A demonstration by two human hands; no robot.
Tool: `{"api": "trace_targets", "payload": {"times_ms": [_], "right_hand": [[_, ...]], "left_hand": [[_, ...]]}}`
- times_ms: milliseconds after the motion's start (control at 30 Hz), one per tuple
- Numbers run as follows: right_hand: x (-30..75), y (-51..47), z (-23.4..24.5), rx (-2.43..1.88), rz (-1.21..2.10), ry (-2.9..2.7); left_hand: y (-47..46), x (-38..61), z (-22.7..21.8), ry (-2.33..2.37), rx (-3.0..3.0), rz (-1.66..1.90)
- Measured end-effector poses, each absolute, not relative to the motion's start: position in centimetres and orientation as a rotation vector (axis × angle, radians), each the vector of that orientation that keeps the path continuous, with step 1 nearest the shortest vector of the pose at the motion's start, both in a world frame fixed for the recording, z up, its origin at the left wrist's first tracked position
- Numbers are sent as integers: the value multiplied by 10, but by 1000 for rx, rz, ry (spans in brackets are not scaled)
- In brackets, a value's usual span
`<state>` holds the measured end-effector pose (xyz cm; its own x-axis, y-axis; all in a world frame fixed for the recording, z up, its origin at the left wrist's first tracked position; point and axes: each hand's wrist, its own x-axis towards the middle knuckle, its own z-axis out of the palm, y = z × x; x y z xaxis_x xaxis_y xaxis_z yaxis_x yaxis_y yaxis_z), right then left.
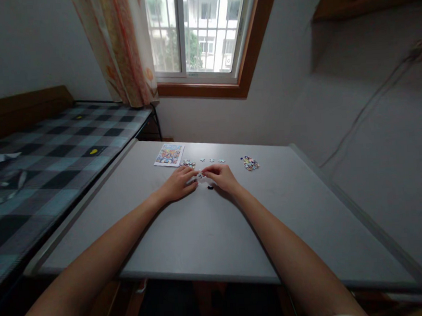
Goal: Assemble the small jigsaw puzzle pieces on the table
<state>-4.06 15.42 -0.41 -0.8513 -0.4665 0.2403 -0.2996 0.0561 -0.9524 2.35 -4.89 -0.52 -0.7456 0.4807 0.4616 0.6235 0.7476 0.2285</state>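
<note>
Small jigsaw puzzle pieces (200, 175) lie on the table between my two hands. My left hand (181, 182) rests on the tabletop with its fingers stretched out, thumb apart, the tips touching the left side of these pieces. From the right, my right hand (222, 175) pinches at the same spot, its thumb and fingertips closed on a puzzle piece that is mostly hidden. A dark puzzle piece (210, 188) lies just in front of the hands. Partly behind my left hand is a cluster of joined or heaped pieces (188, 163); which, I cannot tell.
A colourful picture sheet (169, 154) lies at the back left of the white table (202, 235). Several loose pieces (211, 160) form a row behind my hands. A pile of pieces (250, 163) sits to the right. A bed with a checked cover (58, 140) adjoins the left side.
</note>
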Motion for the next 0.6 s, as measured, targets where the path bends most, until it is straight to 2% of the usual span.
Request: {"api": "trace_targets", "payload": {"times_ms": [600], "right_hand": [[-40, 154, -5, -784, -1940, 2164]], "left_hand": [[-48, 25, -2, -2573, -850, -559]]}}
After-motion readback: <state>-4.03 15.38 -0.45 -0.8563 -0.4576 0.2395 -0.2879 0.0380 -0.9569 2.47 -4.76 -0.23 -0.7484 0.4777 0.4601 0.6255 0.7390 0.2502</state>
